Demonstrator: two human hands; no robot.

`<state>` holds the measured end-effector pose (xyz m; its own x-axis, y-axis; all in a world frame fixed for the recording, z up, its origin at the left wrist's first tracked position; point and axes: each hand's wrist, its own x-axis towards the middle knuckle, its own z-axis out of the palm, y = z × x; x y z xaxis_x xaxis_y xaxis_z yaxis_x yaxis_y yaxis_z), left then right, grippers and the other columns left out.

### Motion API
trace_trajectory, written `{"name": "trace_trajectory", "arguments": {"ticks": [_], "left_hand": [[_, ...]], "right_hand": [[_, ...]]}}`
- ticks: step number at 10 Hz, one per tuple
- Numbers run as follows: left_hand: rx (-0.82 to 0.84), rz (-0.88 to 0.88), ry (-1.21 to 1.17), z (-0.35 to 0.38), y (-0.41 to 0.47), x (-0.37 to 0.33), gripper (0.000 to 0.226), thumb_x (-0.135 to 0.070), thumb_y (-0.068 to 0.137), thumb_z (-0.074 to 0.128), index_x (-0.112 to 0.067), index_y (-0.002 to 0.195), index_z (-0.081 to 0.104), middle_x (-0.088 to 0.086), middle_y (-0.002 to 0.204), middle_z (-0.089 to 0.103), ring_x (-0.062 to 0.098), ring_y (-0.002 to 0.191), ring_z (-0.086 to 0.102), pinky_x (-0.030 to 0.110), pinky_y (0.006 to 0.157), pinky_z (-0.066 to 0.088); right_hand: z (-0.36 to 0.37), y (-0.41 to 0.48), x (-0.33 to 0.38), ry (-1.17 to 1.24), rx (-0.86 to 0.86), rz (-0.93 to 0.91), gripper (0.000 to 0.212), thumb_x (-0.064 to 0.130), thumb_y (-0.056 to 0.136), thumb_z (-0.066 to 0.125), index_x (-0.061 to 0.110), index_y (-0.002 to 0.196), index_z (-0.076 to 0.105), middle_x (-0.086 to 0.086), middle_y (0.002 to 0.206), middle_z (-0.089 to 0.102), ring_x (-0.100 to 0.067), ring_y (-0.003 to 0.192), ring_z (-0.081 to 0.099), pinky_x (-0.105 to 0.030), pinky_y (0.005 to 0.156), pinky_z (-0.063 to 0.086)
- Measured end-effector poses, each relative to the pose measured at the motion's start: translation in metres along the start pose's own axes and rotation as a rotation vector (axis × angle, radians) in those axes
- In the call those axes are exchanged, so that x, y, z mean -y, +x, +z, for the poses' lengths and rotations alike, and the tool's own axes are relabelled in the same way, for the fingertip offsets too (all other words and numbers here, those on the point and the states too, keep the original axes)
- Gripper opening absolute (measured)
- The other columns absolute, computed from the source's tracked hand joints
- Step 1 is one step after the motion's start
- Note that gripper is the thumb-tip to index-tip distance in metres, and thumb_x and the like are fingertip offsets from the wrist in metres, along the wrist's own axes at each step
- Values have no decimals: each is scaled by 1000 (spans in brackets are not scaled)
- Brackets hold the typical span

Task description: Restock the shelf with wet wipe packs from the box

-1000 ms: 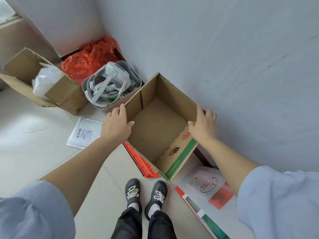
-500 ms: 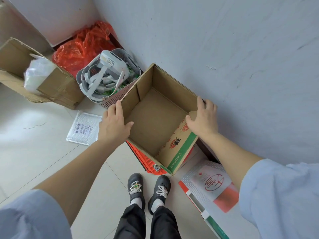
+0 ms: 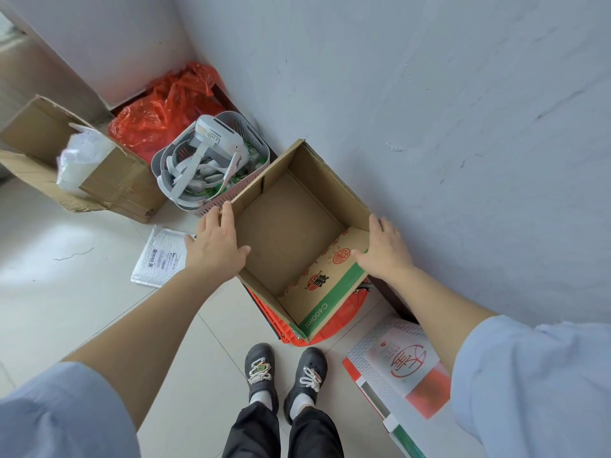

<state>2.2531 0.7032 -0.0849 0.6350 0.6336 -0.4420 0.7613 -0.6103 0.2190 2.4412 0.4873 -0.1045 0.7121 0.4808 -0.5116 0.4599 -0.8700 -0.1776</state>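
Black shoes (image 3: 261, 371) at bottom edge. Just ahead, L hand (image 3: 215, 249) grips left wall of open cardboard box (image 3: 287, 233), thumb inside; R hand (image 3: 383, 251) grips right wall, thumb on printed flap. Box sits on orange crate (image 3: 344, 320) by white wall, bare bottom showing. Beyond: grey basket (image 3: 158, 161) w/ white straps, red bag (image 3: 158, 117).

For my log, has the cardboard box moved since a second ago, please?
Yes, slightly: the cardboard box has shifted toward the grey basket, uncovering more of the red crate beneath.
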Motion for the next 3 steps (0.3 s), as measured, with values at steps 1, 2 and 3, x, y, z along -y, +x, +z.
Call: {"name": "trace_trajectory", "arguments": {"ticks": [1,2,3], "left_hand": [[34,24,44,-9,-2,-5,85,-35,88,62,-12,151,9,11,155,19,30,142,19,55,111,28],[27,65,109,-21,-9,-13,77,-37,89,60,-11,148,19,9,150,27,29,140,24,53,111,27],[25,132,166,-34,-17,-22,59,-37,90,59,-13,138,34,6,144,37,26,136,29,50,109,28]], "right_hand": [[-6,-5,-1,-20,37,-37,82,42,88,61,13,150,15,-12,158,16,-29,147,13,-43,115,27],[-14,-18,2,-32,55,-75,80,40,89,61,13,150,17,-10,156,22,-28,146,16,-42,115,27],[-24,-31,3,-58,47,-108,71,40,91,58,12,148,25,-8,151,32,-27,143,23,-42,113,32]]}}
